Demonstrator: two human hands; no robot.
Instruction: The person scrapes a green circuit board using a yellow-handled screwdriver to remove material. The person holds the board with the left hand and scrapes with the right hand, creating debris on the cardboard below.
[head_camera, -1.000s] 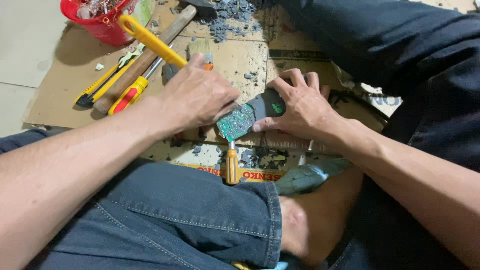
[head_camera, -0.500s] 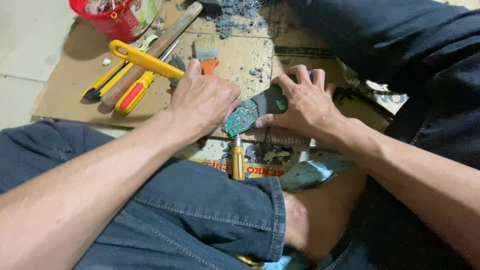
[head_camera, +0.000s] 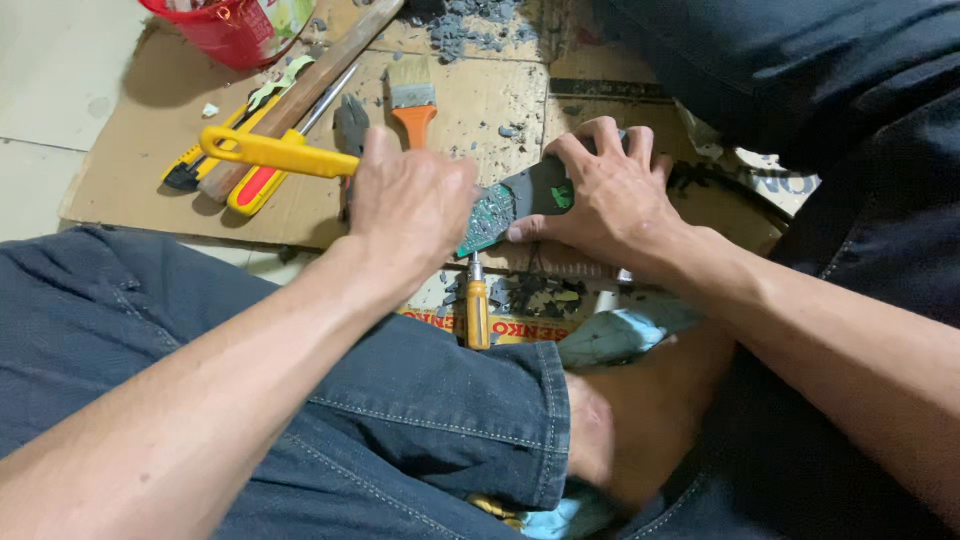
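My left hand (head_camera: 410, 205) is closed around a tool with yellow handles (head_camera: 270, 152) that stick out to the left; its working end is hidden under the hand, close to a green circuit board (head_camera: 487, 220). My right hand (head_camera: 605, 190) presses down on a dark grey casing (head_camera: 540, 188) that the board sticks out of, fingers spread over it. Both rest on a sheet of cardboard (head_camera: 140, 170) on the floor. A small screwdriver with an orange handle (head_camera: 478, 308) lies just below the board.
A paintbrush with an orange handle (head_camera: 413, 100), a long wooden handle (head_camera: 310, 85), a red-and-yellow screwdriver (head_camera: 262, 185) and a red bucket (head_camera: 225, 30) lie at the back left. Grey debris (head_camera: 470, 25) is scattered at the top. My denim-clad knee (head_camera: 420, 400) fills the front.
The yellow handles have swung down from pointing up-left to nearly level. My left hand has shifted slightly towards the board. My right hand stays on the casing.
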